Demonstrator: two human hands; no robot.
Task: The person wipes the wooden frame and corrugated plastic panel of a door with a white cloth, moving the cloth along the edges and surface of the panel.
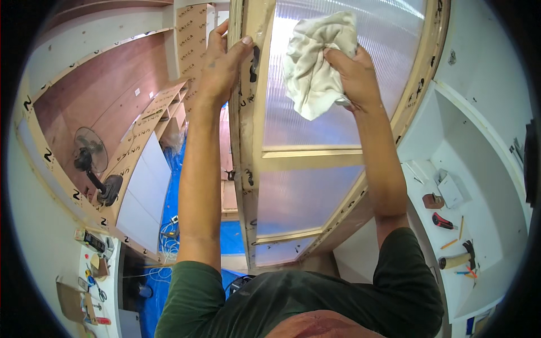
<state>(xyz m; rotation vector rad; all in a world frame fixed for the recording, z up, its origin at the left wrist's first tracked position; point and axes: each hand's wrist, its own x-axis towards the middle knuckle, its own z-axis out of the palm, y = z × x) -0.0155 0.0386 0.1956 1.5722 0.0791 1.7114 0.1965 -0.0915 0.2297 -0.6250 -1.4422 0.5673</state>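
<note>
In front of me stands a tall door (pixel 311 163) with a wooden frame and ribbed translucent panes. My left hand (pixel 221 62) grips the door's left edge, thumb on the front face and fingers wrapped round behind. A crumpled white cloth (pixel 315 67) is bunched in my right hand (pixel 357 79), the thumb pressing on it. The cloth lies over the upper pane (pixel 389 34); whether it presses on the surface cannot be told. Dark marks run along the door frame.
At right, a white shelf recess (pixel 484 225) holds a red utility knife (pixel 444 221), a hammer (pixel 459 258) and pencils. A black fan (pixel 93 160) stands on a wooden cabinet at left. Scissors (pixel 101 294) and other tools lie lower left. Blue sheeting (pixel 230 236) and cables cover the floor.
</note>
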